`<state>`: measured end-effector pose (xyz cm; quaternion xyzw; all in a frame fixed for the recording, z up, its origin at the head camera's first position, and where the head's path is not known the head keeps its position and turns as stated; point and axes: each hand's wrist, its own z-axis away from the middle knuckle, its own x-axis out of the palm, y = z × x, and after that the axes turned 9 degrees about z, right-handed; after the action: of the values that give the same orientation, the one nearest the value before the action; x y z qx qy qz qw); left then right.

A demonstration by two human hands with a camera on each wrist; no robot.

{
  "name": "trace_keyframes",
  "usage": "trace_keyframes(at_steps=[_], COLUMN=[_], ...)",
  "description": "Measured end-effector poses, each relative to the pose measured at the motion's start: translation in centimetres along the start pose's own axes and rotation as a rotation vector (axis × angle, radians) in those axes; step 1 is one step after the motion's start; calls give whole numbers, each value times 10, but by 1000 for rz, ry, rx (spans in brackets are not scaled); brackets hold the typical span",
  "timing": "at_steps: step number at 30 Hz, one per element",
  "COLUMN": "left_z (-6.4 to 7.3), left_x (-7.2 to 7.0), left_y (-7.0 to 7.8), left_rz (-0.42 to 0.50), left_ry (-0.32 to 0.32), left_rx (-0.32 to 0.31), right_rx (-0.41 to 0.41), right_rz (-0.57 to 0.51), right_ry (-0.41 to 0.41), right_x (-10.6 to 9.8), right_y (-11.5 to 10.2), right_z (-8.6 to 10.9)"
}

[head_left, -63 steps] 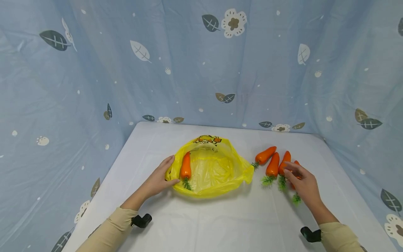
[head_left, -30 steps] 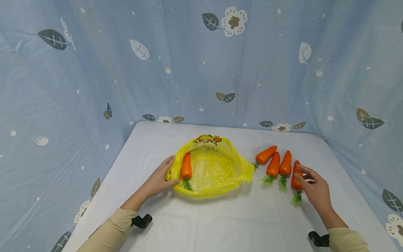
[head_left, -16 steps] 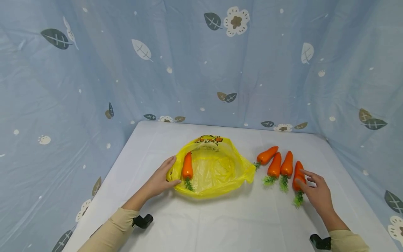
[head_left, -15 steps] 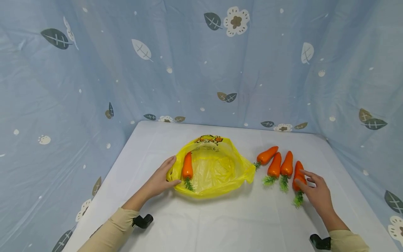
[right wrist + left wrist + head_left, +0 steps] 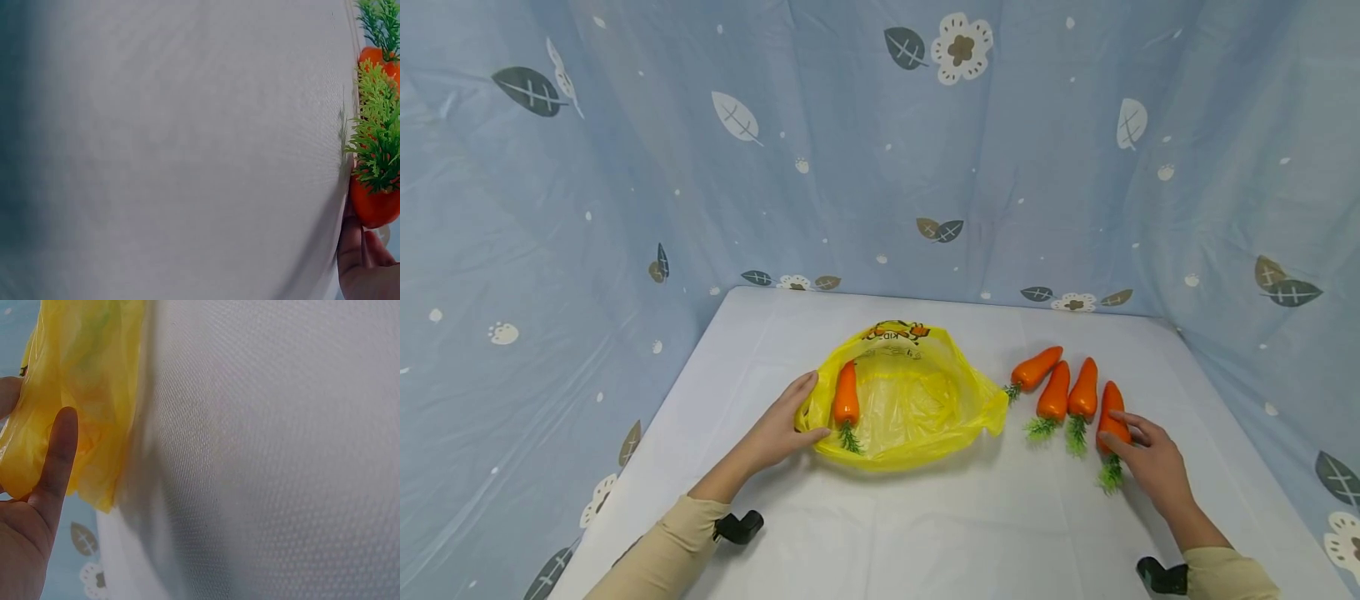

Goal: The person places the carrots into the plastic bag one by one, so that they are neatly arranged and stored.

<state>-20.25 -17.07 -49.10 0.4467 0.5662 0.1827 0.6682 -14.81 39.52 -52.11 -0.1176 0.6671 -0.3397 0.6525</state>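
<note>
In the head view a yellow plastic bag (image 5: 917,408) lies with its mouth spread, and one orange toy carrot (image 5: 846,396) with green leaves is inside at the left. My left hand (image 5: 778,425) holds the bag's left side; its thumb (image 5: 59,456) lies along the yellow plastic in the left wrist view. At the right, my right hand (image 5: 1153,462) grips the rightmost carrot (image 5: 1112,408) between thumb and fingers. That carrot still lies on the table, leaves toward me. The right wrist view shows only part of the hand (image 5: 369,269) under its orange top.
Left of the right hand lie three more carrots: one slanted (image 5: 1036,369), one beside it (image 5: 1054,392) and another (image 5: 1083,390). A white cloth covers the table (image 5: 925,533). A blue patterned curtain (image 5: 850,167) hangs behind and at both sides.
My right hand has moved right, from above the third carrot to the rightmost one, and its fingers have come down around it. My left hand and the bag stay in place.
</note>
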Motion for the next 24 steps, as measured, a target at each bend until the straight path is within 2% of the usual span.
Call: trace_keyframes(at_steps=[7, 24], left_z=[0, 3], left_x=[0, 0], left_y=[0, -4], left_rz=[1, -10], left_ry=[0, 1], left_rx=[1, 12], right_rx=[22, 2], right_rz=[-6, -26], right_ry=[-23, 25], right_x=[-1, 2], right_y=[1, 4], right_z=[0, 2])
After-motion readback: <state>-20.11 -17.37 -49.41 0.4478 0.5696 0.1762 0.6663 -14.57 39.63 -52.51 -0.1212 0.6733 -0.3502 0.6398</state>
